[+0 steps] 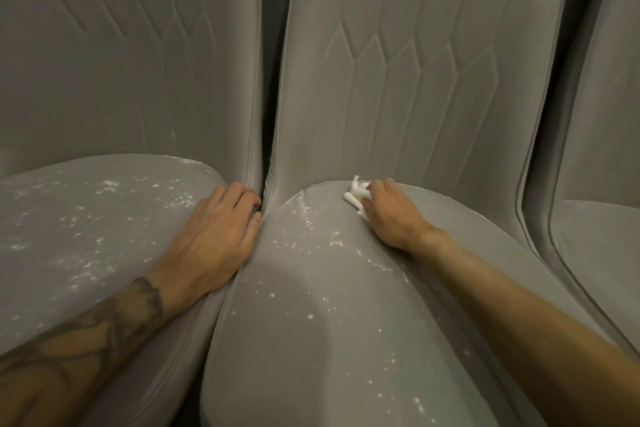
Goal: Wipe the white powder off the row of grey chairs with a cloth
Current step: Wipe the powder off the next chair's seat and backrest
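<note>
The left chair (86, 218) has white powder (107, 184) scattered over most of its seat, and a faint pale streak crosses the top of its back. The left hand (214, 229) rests on that seat's right edge. Its fingers are relaxed and fairly straight, with the tips dipping into the gap between the two seats, and it holds nothing.

The middle chair (329, 322) is speckled along the left side and down the front of its seat, while the strip beside the right forearm looks cleaner (the light is dim, so this is only a guess). At the rear of this seat, where it meets the backrest (433, 80), the right hand (388, 215) curls its fingers round a small bunched cloth (356, 196) and presses it to the fabric. A chalky line also marks the upper part of that backrest.

The right chair (588, 270) shows only in part, and no powder is plain on it.

In my judgement the job is at an early stage. The left seat looks untouched, most of the middle seat is left to wipe, and both streaked backs are not yet done.
</note>
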